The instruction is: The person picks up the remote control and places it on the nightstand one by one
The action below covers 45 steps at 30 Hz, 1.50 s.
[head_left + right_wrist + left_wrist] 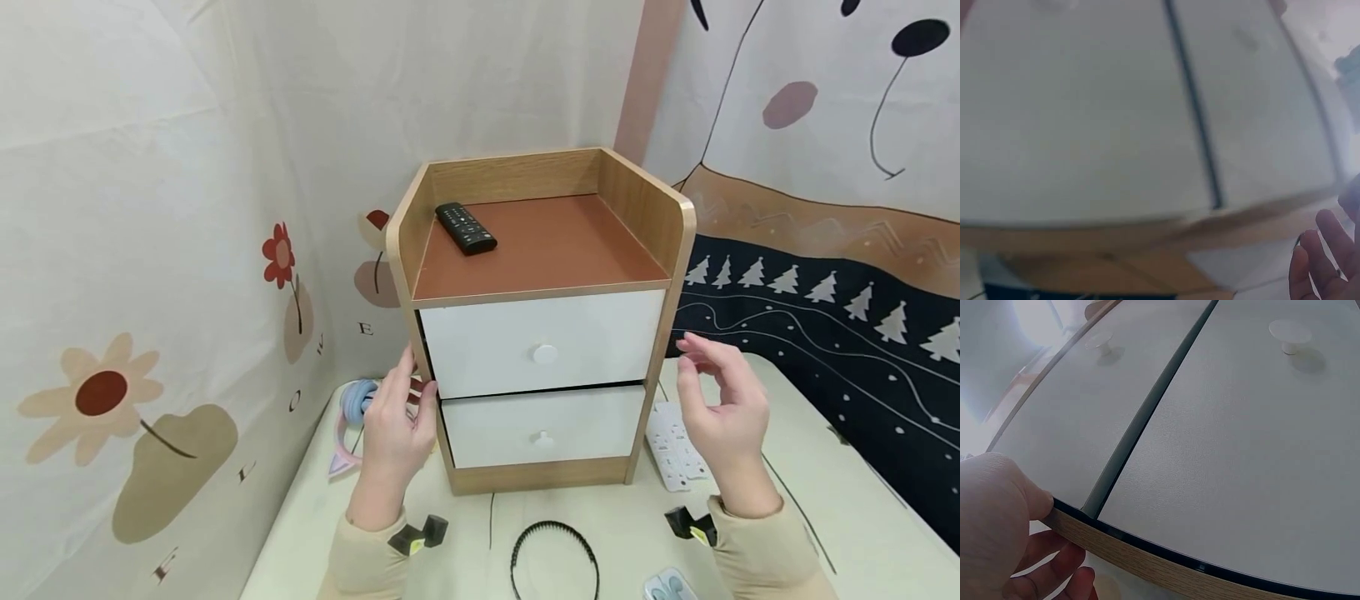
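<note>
"Left hand (393,417) pinches the cabinet's (555,258) side edge, thumb in front!"

"And the cabinet?"

"Upright on the bench (457,550), remote (466,228) lying on top, both drawers (487,337) in. Standing it there looks done; whether the drawers need pushing home, I can't tell."

"Right hand (723,408)?"

"Empty, fingers loosely curved, just off the cabinet's right side!"

A small wood-edged cabinet (540,333) stands upright on the pale table (630,533); two white drawers (480,350) with white knobs (545,354) sit stacked, a dark gap between. Its reddish-brown top (555,242) is walled on three sides.
</note>
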Motion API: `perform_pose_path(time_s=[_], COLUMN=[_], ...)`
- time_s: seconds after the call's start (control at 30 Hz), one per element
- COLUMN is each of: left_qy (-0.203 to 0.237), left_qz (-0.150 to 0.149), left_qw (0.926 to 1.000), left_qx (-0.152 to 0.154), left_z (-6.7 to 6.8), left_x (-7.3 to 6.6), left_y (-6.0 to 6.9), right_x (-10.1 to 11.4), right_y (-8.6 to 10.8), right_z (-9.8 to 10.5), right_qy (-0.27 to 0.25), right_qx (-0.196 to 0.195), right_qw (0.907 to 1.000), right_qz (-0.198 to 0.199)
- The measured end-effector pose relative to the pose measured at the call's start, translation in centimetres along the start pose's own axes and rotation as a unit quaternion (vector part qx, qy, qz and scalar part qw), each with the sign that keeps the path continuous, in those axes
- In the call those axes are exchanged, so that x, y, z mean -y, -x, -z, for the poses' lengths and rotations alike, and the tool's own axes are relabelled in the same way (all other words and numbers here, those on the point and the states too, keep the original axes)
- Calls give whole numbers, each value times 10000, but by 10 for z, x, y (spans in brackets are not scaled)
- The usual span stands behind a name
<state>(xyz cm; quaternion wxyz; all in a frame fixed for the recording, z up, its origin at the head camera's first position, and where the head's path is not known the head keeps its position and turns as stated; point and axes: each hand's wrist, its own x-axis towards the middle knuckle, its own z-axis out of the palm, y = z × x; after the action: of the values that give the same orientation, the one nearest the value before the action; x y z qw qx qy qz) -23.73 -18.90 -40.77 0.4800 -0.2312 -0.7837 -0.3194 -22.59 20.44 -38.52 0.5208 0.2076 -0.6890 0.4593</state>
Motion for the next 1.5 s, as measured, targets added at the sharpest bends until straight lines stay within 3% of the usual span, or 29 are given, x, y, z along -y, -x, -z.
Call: perform_pose_path(time_s=[0.17,0.37,0.63,0.87,0.93,1.17,1.33,1.4,1.5], left_qy=[-45,-44,-72,-36,-48,-75,-92,-97,-103], left_qz=[55,-1,34,-35,-28,49,50,39,23], left_qw=[10000,10000,10000,10000,10000,9999,9999,9999,9999], left_qx=[24,15,18,-32,-32,63,37,22,10], left_z=[0,-1,1,1,1,1,1,1,1], left_x=[0,-1,-1,-1,-2,-2,-2,-2,-2], left_y=[0,0,-1,-2,-1,2,2,1,1], right_x=[-32,-60,-86,-96,-97,-103,-110,-112,-116], right_y=[25,53,83,100,104,119,121,122,123], right_z=[18,40,59,73,76,85,89,90,91], right_qy=[644,1263,1918,2263,2469,2977,3321,3424,3535], right_qx=[-63,60,236,669,917,1936,2544,2744,2926], right_qw=[9947,9776,9514,9359,9231,8549,8127,7981,7841], right_qz=[-799,-1683,-2398,-2615,-2801,-3783,-4054,-4128,-4179])
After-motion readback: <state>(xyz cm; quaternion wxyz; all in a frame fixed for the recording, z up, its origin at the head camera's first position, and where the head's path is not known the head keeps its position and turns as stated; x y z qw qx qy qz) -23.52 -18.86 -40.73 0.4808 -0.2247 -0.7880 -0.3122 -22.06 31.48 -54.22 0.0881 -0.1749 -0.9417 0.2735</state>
